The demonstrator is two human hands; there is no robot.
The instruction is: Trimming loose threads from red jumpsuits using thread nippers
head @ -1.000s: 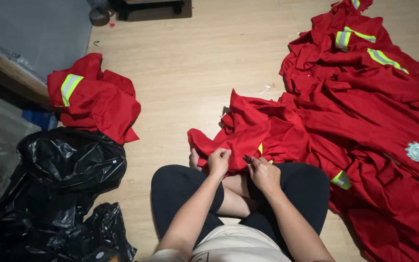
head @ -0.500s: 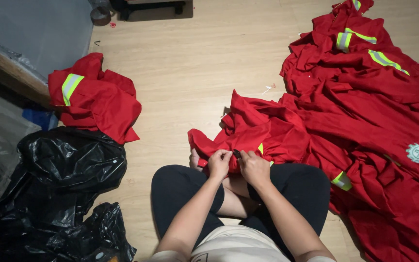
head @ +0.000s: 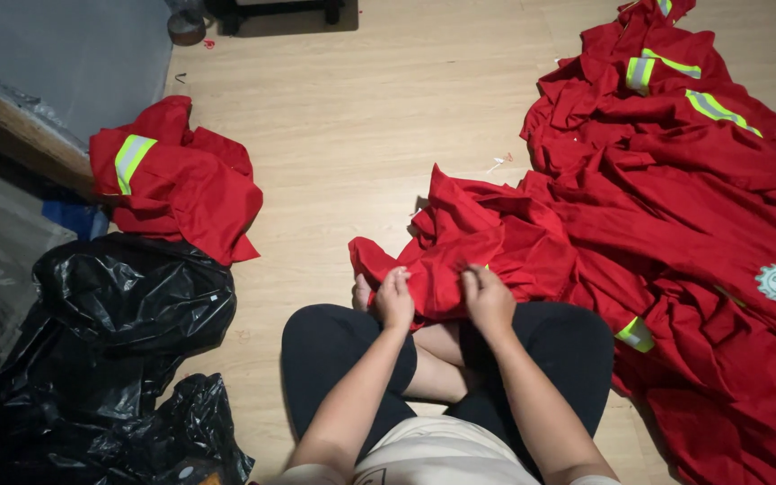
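I sit cross-legged on a wooden floor with a red work garment (head: pixel 469 238) bunched over my shins. My left hand (head: pixel 395 298) pinches a fold of its red cloth near my left foot. My right hand (head: pixel 489 301) grips the same garment a little to the right, fingers curled into the fabric. A small strip of yellow-green reflective tape shows between the two hands.
A large heap of red garments with reflective stripes (head: pixel 702 180) spreads over the right side. A folded red garment (head: pixel 177 180) lies at the left. Black plastic bags (head: pixel 110 359) fill the lower left. A grey wall (head: pixel 74 54) and wooden ledge stand at upper left.
Both hands have drawn closer together on the red cloth and shifted slightly, bunching the fabric; the small dark object seen earlier at my right fingers is no longer visible.
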